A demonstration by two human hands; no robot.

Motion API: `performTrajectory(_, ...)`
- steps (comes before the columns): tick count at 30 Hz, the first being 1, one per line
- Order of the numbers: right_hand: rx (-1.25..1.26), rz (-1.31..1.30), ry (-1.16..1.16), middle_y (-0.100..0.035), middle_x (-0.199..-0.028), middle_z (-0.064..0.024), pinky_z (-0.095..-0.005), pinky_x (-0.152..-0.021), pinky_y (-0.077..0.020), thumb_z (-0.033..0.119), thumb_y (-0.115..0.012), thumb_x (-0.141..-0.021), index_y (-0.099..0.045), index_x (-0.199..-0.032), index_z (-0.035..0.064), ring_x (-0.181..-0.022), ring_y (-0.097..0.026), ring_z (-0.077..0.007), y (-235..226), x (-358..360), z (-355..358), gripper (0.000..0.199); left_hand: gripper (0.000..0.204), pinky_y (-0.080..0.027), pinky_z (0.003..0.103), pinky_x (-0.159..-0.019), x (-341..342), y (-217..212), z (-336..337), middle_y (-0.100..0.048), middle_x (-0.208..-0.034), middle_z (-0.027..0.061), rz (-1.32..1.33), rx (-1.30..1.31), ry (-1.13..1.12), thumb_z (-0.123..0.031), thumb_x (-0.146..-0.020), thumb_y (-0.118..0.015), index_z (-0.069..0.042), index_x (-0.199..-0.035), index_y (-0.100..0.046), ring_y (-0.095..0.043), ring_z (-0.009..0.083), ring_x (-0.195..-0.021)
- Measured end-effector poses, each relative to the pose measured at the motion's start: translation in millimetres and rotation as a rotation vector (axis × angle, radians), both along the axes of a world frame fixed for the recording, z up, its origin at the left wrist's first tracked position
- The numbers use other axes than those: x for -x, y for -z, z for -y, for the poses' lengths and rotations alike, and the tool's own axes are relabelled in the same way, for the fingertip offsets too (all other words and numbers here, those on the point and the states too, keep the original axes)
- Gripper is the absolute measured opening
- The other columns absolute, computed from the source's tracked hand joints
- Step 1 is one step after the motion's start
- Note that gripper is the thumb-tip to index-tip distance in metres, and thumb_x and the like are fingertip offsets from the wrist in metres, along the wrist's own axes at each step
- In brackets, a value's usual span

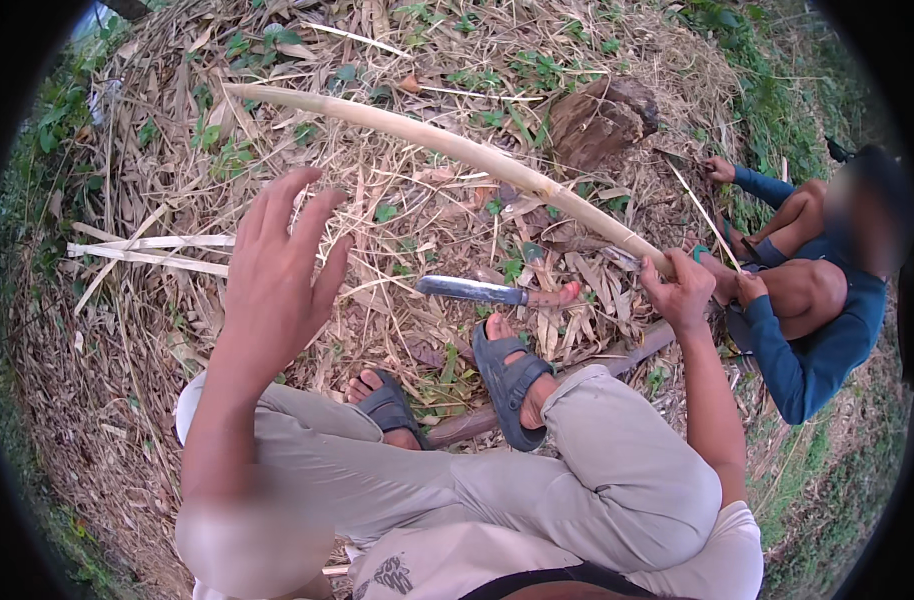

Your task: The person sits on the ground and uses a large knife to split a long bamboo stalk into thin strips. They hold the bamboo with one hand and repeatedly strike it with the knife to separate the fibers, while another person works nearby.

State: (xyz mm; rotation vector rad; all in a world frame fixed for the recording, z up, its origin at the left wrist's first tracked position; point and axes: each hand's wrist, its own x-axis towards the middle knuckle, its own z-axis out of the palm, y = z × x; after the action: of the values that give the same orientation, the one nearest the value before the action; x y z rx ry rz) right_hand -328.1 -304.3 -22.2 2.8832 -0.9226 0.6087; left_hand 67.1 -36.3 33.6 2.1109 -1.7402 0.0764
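Observation:
My right hand [680, 290] is closed around the near right end of a long, pale bamboo pole [467, 150]. The pole stretches away to the far left, thinning to a tip, and looks curved in this wide view. My left hand [282, 255] is raised on the left, fingers spread, holding nothing and apart from the pole. On the ground between my hands and just beyond my feet lies a machete [477, 291] with a dark blade and a reddish-brown handle.
A cut stump [602, 125] stands beyond the pole. At the right, a co-worker [827, 300] in a blue top squats, holding a thin strip and a blade. Pale split strips [167, 250] lie at left. A wooden pole [467, 425] lies by my sandals amid dry leaves.

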Motion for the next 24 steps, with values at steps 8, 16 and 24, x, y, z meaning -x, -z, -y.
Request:
performTrajectory(8, -0.201, 0.18, -0.058, -0.055, -0.056, -0.0079, -0.0325, -0.047, -0.0422, 0.023, -0.079, -0.073, -0.063, -0.074, 0.0049, -0.046, -0.055, -0.0218, -24, -22, -8, 0.024, 0.06, -0.052, 0.035, -0.088, -53, 63, 34, -0.052, -0.126, 0.0173, -1.378, 0.178, -0.71, -0.042, -0.099, -0.061, 0.002, -0.133, -0.039, -0.06, 0.0221, -0.109)
performTrajectory(16, -0.094, 0.232, -0.223, -0.051, -0.052, -0.0072, -0.0347, -0.044, -0.0401, 0.031, -0.079, -0.072, -0.061, -0.069, 0.0079, -0.044, -0.054, -0.0239, -24, -73, 30, 0.029, 0.054, -0.046, 0.039, -0.1, -38, 38, 31, -0.051, -0.13, 0.0157, -0.015, 0.515, -0.257, -0.031, -0.093, -0.071, -0.006, -0.132, -0.044, -0.055, 0.0283, -0.12)
performTrajectory(24, -0.076, 0.085, -0.489, -0.053, -0.058, -0.0055, -0.0361, -0.052, -0.0415, 0.038, -0.075, -0.075, -0.059, -0.069, 0.0095, -0.053, -0.055, -0.0237, -38, -109, 59, 0.033, 0.038, -0.05, 0.034, -0.053, -50, 59, 9, -0.065, -0.059, 0.0056, -0.564, -0.706, -0.221, -0.035, -0.08, -0.083, -0.004, -0.102, -0.074, -0.065, 0.0167, -0.054)
